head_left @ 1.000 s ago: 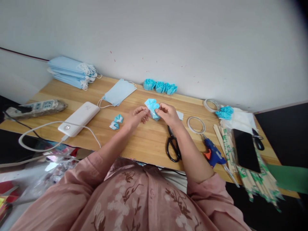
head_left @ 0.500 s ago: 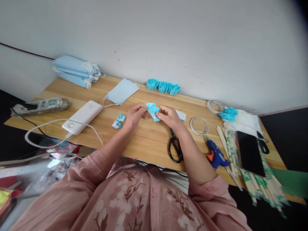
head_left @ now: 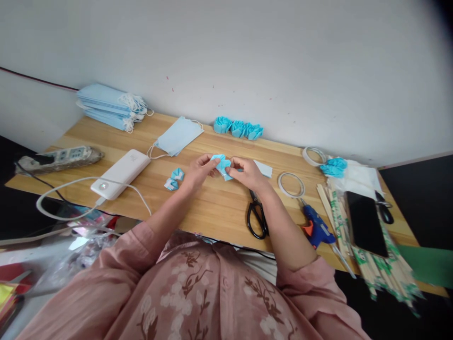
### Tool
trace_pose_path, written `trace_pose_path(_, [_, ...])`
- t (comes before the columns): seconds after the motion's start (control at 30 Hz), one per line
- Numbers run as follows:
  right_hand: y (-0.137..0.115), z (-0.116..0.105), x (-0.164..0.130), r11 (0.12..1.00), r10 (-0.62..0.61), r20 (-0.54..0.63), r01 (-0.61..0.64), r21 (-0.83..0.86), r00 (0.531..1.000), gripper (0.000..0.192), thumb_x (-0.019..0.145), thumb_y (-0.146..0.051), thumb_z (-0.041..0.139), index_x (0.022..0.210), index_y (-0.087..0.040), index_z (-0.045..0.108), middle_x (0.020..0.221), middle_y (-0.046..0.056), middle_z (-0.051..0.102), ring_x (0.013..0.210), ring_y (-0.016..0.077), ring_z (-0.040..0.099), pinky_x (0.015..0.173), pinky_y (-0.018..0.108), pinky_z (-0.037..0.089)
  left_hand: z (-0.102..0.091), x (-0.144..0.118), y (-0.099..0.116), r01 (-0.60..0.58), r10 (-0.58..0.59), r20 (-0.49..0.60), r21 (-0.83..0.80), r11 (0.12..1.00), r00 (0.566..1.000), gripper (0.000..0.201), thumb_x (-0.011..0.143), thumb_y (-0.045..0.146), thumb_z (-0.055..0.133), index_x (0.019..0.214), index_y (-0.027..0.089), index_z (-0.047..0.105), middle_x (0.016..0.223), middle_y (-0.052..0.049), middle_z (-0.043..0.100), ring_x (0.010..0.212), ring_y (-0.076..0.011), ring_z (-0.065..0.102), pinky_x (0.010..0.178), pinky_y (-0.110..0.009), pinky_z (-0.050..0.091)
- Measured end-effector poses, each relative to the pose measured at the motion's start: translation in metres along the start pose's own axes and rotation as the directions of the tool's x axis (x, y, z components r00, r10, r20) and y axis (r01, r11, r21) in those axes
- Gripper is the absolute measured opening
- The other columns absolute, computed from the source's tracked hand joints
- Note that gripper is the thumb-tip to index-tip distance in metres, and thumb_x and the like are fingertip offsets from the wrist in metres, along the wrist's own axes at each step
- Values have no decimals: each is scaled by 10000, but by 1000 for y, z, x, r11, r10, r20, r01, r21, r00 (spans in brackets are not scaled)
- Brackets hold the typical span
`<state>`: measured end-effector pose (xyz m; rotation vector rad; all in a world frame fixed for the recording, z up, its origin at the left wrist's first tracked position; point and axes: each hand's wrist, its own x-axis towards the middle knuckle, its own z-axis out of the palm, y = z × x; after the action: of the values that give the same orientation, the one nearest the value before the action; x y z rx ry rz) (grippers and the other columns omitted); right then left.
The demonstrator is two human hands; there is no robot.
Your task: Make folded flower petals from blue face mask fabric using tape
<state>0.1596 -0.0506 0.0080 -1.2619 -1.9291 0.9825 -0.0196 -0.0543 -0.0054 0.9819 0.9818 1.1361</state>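
Observation:
Between my two hands, over the middle of the table, is a folded light-blue piece [head_left: 222, 163] that looks like mask fabric or paper. My left hand [head_left: 202, 171] pinches its left side, thumb on top. The right side is gripped by my right hand [head_left: 247, 173], with the thumb low on the piece. Two small folded blue-and-white pieces [head_left: 174, 179] lie to the left of my left hand. Black-handled scissors [head_left: 257, 218] rest under my right forearm, their blades partly hidden. A white folded strip [head_left: 264, 168] sits just beyond my right wrist.
Blue folded flowers [head_left: 238, 128] stand by the wall. At left are stacked face masks [head_left: 106, 106], loose masks [head_left: 180, 136], a power bank [head_left: 121, 174] and a power strip [head_left: 67, 158]. To the right lie tape rolls [head_left: 290, 184], a glue gun [head_left: 316, 226], wrapped chopsticks [head_left: 380, 278] and a phone [head_left: 366, 222].
My left thumb has moved further onto the folded blue piece, pressing on its upper part. The piece has tilted slightly; both hands still hold it.

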Motion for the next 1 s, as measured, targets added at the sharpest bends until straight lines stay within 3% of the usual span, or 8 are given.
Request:
trace_pose_path(0.17, [-2,-3,-1,999,-6,17,6,-37,1000,217,785,-316,600,639,-197,491,631,-40,483,632,113,408,630,261,337,-1,2,-5,-17,17,0,19,1000,1000,303,642,405,776,722,155,625,656,20,617,588,-84,547,589,-215,454])
trace_pose_path(0.37, [-1,-6,-3,983,2,-17,1,185,1000,309,876,-479,565,909,-195,681,835,15,664,770,154,570,737,279,435,-2,5,-9,-20,20,1,33,999,1000,330,669,441,759,761,152,630,714,0,647,624,-111,587,637,-253,492])
trace_pose_path(0.6, [3,-1,0,996,1,-75,5,91,997,225,852,-391,585,770,-188,631,711,-7,613,664,127,522,662,258,417,1,2,-7,-45,44,19,73,996,999,302,663,421,767,693,161,618,677,18,622,609,-90,555,620,-221,450])
trace_pose_path(0.77, [6,-1,0,986,21,-109,-2,170,994,304,889,-465,540,811,-192,648,739,3,627,684,135,540,652,264,414,3,-1,-7,-29,28,25,79,996,999,293,690,421,750,695,162,614,662,14,617,592,-96,555,614,-230,438])
trace_pose_path(0.9, [2,1,0,985,7,-120,14,172,993,259,840,-453,618,808,-196,641,716,-5,619,660,133,538,645,266,421,2,-2,-5,-43,38,36,153,987,999,286,692,411,759,681,164,614,624,26,580,584,-94,524,611,-231,422])
trace_pose_path(1.0, [1,-3,1,985,10,-238,32,170,971,233,846,-416,609,772,-195,623,726,6,640,675,139,564,673,274,432,-1,0,-3,-90,94,-14,168,982,996,272,705,403,749,682,166,618,619,28,578,578,-91,503,602,-229,413])
